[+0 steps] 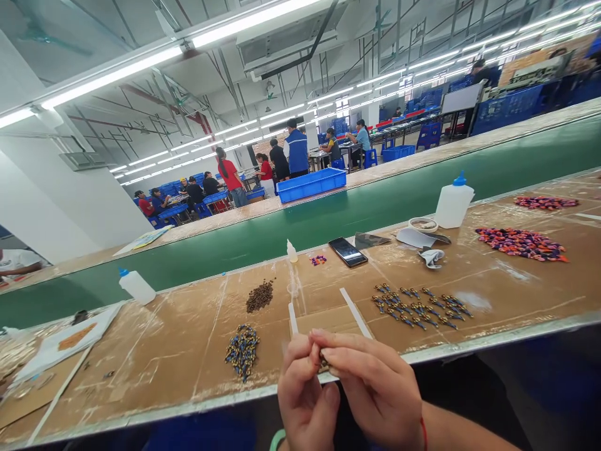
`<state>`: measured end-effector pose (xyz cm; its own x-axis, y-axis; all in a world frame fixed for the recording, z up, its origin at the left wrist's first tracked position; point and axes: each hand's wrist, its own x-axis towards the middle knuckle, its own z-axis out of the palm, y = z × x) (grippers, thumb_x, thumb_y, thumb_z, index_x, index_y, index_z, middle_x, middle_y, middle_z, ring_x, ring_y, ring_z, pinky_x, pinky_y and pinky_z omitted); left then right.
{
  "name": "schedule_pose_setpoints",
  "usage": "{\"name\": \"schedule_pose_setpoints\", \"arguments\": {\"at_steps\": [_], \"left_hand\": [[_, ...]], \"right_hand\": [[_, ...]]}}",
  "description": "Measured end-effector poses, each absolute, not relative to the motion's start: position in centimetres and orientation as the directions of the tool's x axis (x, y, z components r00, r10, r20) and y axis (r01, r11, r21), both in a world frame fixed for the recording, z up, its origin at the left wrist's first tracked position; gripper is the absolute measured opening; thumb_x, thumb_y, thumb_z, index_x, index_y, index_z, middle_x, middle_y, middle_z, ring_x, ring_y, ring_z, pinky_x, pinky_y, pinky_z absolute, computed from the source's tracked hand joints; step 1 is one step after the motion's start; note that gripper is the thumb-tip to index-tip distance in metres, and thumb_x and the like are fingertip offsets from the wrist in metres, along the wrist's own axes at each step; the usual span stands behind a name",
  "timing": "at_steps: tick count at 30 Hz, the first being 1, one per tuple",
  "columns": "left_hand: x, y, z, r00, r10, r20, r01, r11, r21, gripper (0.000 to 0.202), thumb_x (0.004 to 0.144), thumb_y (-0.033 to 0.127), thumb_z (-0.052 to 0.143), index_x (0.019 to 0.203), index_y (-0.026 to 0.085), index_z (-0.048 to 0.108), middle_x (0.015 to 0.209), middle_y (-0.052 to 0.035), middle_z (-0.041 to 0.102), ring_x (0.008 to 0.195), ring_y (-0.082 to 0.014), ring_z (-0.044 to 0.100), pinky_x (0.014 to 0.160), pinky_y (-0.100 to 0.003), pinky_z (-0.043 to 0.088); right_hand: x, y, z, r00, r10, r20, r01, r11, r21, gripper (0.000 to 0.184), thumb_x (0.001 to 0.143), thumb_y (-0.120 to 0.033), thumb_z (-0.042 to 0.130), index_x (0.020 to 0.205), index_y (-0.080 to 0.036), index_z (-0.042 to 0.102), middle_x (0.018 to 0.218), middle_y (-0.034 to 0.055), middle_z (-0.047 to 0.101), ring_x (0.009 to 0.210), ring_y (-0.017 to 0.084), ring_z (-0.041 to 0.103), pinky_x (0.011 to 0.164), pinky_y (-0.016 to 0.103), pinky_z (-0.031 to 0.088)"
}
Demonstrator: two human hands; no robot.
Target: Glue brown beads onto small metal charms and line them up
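At the bench's near edge, my left hand (304,391) and my right hand (380,382) meet with fingers pinched together. Between the fingertips shows a sliver of a small dark brownish piece (323,361); most of it is hidden, and its kind is unclear. Just beyond lies a cardboard piece (323,322) with white strips. To its left are a heap of small blue-and-gold pieces (243,352) and a pile of tiny brown pieces (260,296). Similar blue-and-gold pieces (417,307) lie spread out to the right.
Farther back stand a small dropper bottle (292,252), a phone (348,252), a tape roll (422,224) and a large white bottle (453,202). Purple-and-orange pieces (521,243) lie at right. Another white bottle (137,287) leans at left. A green belt (253,235) runs behind; people work beyond.
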<state>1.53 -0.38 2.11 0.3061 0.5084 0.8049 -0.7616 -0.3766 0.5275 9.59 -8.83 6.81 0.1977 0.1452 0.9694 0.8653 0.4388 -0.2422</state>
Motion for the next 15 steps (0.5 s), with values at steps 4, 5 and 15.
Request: {"name": "schedule_pose_setpoints", "arguments": {"at_steps": [4,5,15], "left_hand": [[1.1,-0.6,2.6,0.362,0.564,0.742,-0.74,-0.311,0.597,0.031,0.086,0.021,0.073,0.114,0.033,0.076,0.105,-0.0038,0.073,0.102,-0.0161,0.069,0.092,-0.025,0.058],[1.0,-0.6,2.7,0.403,0.576,0.711,-0.73,-0.267,0.629,0.031,0.086,0.022,0.074,0.115,0.035,0.076,0.109,-0.004,0.074,0.105,-0.0172,0.069,0.093,-0.026,0.058],[0.4,-0.5,3.3,0.708,0.447,0.546,-0.634,0.064,0.77,0.051,0.089,0.047,0.068,0.139,0.038,0.063,0.153,-0.0025,0.057,0.144,-0.03,0.05,0.115,-0.04,0.049]], "right_hand": [[9.6,-8.7,6.8,0.221,0.15,0.964,0.857,0.441,-0.266,0.034,0.088,0.002,0.054,0.111,-0.018,0.069,0.109,0.0082,0.077,0.095,0.018,0.077,0.084,0.022,0.066],[9.6,-8.7,6.8,0.228,0.147,0.962,0.858,0.436,-0.27,0.034,0.088,0.001,0.055,0.111,-0.019,0.07,0.11,0.0083,0.077,0.096,0.018,0.077,0.084,0.023,0.066],[10.5,-8.3,5.9,0.239,0.103,0.965,0.867,0.426,-0.26,0.048,0.088,0.006,0.062,0.13,-0.019,0.067,0.133,0.0088,0.067,0.113,0.019,0.072,0.095,0.026,0.065]]}}
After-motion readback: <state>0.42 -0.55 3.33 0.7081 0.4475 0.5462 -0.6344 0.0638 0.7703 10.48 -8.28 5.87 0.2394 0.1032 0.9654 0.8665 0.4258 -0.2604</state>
